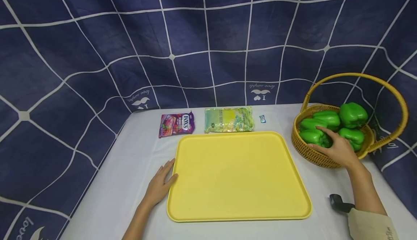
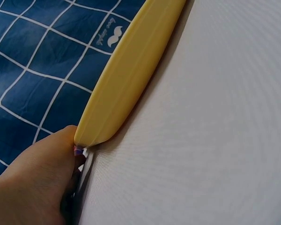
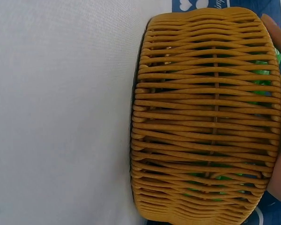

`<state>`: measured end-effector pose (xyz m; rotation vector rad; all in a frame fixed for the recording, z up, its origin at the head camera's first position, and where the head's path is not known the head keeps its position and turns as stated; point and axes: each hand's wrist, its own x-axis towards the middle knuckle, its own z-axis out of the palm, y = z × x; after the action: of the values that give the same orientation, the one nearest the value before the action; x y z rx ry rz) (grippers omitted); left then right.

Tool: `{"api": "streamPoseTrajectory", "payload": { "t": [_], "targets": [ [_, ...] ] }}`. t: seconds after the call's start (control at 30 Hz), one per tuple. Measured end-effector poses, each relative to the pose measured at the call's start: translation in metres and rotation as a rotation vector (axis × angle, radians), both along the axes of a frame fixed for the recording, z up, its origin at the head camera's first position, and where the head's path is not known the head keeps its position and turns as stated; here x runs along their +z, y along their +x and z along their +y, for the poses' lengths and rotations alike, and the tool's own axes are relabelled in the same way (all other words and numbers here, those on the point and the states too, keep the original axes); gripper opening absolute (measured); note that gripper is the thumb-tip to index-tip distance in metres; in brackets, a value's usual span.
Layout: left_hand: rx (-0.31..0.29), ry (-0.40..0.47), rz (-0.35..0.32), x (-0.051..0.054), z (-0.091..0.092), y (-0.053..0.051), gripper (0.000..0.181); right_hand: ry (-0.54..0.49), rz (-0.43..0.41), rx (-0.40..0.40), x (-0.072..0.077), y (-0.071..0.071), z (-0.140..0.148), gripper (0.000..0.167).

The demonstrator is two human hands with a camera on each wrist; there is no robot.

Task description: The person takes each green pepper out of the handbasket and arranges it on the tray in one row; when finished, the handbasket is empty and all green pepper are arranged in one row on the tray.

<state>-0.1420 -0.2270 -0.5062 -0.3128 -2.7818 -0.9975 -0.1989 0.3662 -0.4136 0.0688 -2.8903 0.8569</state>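
Green pepper (image 1: 314,137), between right fingers (image 1: 329,133) and thumb (image 1: 320,149), in wicker basket (image 1: 312,157)

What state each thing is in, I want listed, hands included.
Yellow tray: flat, rim up.
Basket: upright, handle raised.
Green peppers: inside the basket.
Purple packet: lying flat, apparently sealed.
Yellow-green packet: lying flat, apparently sealed.
Small blue packet: lying flat, sealing unclear.
Left hand: at the tray's left edge, fingers extended.
Right hand: spanning a front pepper; grip unclear.

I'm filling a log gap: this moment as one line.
left hand: touching yellow tray, left rim | right hand: over green pepper in wicker basket, grip unclear | purple packet: beyond tray
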Motion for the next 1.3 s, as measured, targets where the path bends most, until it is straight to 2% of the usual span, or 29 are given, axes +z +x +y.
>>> {"api": "streamPoseTrajectory", "payload": {
  "t": [0.17, 0.33, 0.57, 0.8, 0.87, 0.97, 1.1, 1.2, 1.3],
  "targets": [
    [0.002, 0.001, 0.014, -0.002, 0.000, 0.000, 0.056, -0.051, -0.002, -0.025, -0.001, 0.001, -0.001, 0.090],
    [0.004, 0.011, 0.008, -0.002, 0.000, 0.001, 0.056, -0.077, 0.015, -0.018, 0.000, 0.002, -0.001, 0.084],
    [0.005, 0.010, -0.014, -0.001, -0.002, 0.002, 0.056, -0.054, 0.020, 0.016, 0.005, 0.002, -0.001, 0.079],
    [-0.002, 0.083, -0.019, -0.001, -0.004, 0.003, 0.055, -0.025, 0.020, 0.075, 0.005, 0.002, 0.002, 0.089],
    [-0.014, 0.101, -0.012, -0.001, -0.005, 0.003, 0.055, -0.049, 0.029, 0.076, 0.005, 0.002, 0.001, 0.093],
    [-0.028, 0.118, -0.005, -0.001, -0.006, 0.002, 0.054, -0.096, 0.078, 0.048, 0.009, 0.003, -0.002, 0.095],
    [-0.045, 0.136, -0.006, 0.000, -0.007, 0.001, 0.053, -0.129, 0.198, 0.027, 0.024, 0.006, -0.021, 0.089],
    [-0.054, 0.147, -0.021, 0.002, -0.008, 0.001, 0.052, -0.127, 0.288, 0.089, 0.038, 0.004, -0.046, 0.083],
    [-0.069, 0.158, -0.042, 0.004, -0.010, 0.000, 0.053, -0.114, 0.355, 0.202, 0.045, -0.006, -0.079, 0.079]
  ]
}}
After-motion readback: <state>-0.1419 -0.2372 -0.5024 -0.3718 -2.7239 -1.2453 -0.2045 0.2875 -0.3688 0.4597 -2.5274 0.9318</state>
